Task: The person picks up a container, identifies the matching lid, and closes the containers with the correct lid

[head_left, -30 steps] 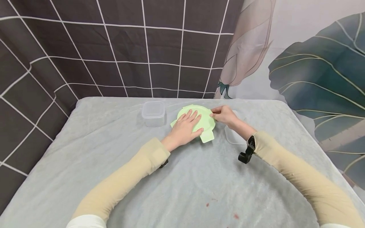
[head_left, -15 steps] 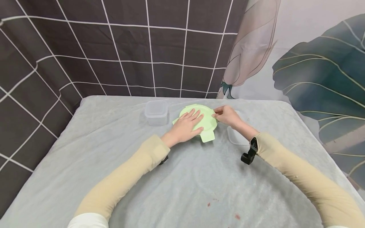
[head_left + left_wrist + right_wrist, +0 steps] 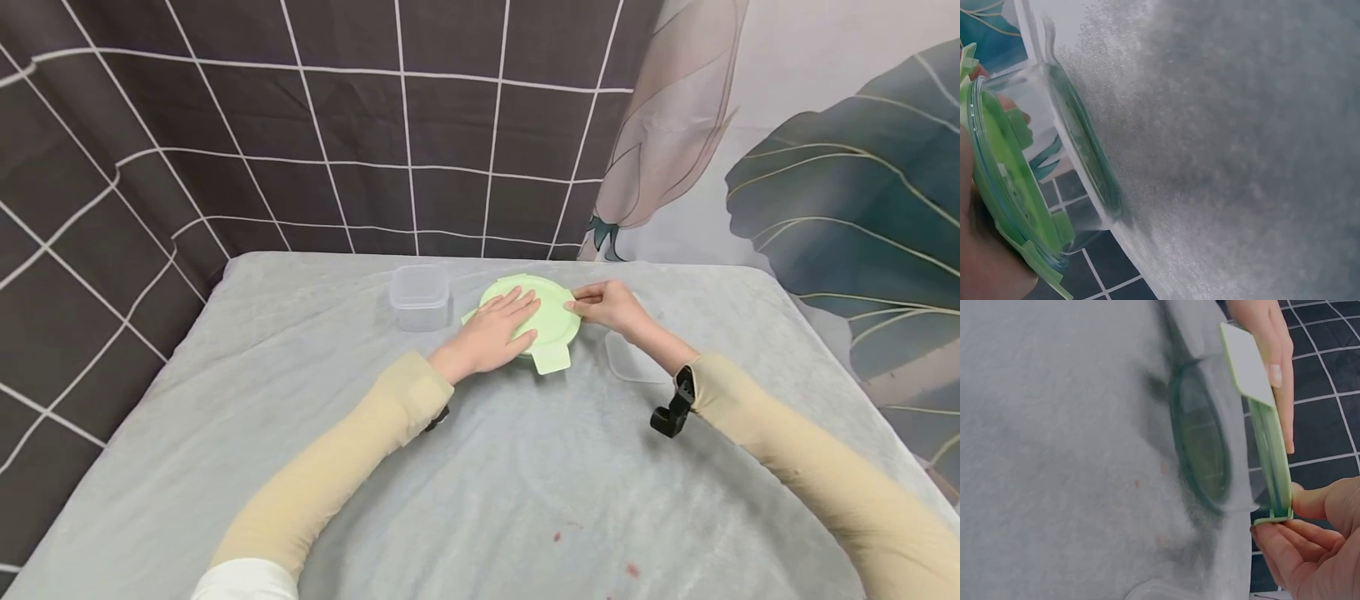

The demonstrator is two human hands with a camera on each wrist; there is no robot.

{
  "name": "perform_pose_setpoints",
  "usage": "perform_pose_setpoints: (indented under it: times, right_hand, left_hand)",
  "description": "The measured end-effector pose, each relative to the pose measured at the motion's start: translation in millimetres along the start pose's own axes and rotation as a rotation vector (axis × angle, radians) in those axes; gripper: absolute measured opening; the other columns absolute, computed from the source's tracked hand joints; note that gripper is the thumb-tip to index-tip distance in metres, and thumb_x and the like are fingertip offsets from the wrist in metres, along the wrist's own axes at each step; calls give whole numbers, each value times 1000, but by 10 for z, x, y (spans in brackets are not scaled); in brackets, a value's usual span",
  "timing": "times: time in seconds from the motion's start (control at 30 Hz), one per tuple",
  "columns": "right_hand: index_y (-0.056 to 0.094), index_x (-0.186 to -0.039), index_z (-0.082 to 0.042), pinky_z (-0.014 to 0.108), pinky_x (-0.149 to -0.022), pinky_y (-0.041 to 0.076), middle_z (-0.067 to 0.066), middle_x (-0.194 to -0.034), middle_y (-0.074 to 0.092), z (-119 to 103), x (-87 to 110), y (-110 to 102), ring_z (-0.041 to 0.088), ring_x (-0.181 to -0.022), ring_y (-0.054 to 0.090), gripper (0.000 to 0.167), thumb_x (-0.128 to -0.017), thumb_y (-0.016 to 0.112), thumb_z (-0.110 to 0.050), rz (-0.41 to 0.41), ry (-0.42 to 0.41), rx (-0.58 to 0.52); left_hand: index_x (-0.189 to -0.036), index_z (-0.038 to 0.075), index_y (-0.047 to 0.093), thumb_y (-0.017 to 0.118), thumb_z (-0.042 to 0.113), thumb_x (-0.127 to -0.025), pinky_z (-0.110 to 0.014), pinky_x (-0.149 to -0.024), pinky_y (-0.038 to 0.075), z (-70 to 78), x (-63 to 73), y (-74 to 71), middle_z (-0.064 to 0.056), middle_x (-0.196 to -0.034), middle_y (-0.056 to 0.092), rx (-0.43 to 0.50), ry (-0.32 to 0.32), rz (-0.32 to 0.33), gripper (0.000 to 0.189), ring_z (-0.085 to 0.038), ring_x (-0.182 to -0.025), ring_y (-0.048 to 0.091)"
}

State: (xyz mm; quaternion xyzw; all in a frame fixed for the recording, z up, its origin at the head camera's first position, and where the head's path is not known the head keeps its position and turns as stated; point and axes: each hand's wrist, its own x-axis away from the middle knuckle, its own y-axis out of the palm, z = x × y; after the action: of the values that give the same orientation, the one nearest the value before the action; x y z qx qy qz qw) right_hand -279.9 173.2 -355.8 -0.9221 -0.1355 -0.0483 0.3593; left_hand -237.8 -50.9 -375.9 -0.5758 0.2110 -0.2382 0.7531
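Observation:
A round light-green snap-on lid (image 3: 553, 310) sits on a clear glass food container (image 3: 1200, 434). My left hand (image 3: 491, 332) lies on top of the lid with its fingers spread. At the lid's right edge, my right hand (image 3: 611, 308) pinches a locking tab (image 3: 1272, 520): the thumb is at the lid's upper face and the fingers are below. That tab is folded down, as far as the right wrist view shows. The tab nearest me (image 3: 552, 358) sticks out flat. Through the glass, the left wrist view shows the lid's green underside.
Left of the glass container stands a clear square plastic box (image 3: 420, 298) with a translucent lid. A flat translucent lid (image 3: 632, 360) lies partly under my right wrist. Grey cloth covers the table (image 3: 480, 483); a dark checked curtain (image 3: 360, 125) hangs behind it.
The head view has swung slightly left, so everything appears farther right. Both hands keep their places on the green lid.

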Motion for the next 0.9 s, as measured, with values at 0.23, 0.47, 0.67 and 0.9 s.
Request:
perform_pose_setpoints:
  times: [0.23,0.47,0.67,0.9]
  right_hand:
    - [63,-122,4,36,-83,58,23,-117,66,112,28,13,23,-95,69,38,-91,66,-19,95,-188,58]
    - [68,-114,2,44,-88,56,20,-114,68,125,141,84,34,-105,64,29,-86,70,-7,224,-589,312]
    - [70,-112,-2,47,-92,51,14,-108,71,140,326,108,31,-104,64,29,-86,71,-14,183,-702,407]
    - [72,-111,-6,46,-98,49,9,-113,71,106,468,147,29,-110,64,40,-76,81,-24,94,-766,407]
  left_hand:
    - [-151,10,28,34,38,-103,-37,-123,12,-26,-30,28,-5,-160,21,22,11,14,56,-22,-150,12]
    - [-151,7,29,35,36,-103,-37,-123,13,-24,-25,3,-7,-160,23,41,18,22,56,-23,-150,14]
    - [-151,6,28,33,34,-103,-37,-123,12,0,-23,-8,-8,-160,21,38,15,13,55,-23,-150,14]
    - [-150,6,29,33,31,-103,-37,-123,14,2,-11,3,-8,-159,23,20,9,27,53,-23,-149,16]
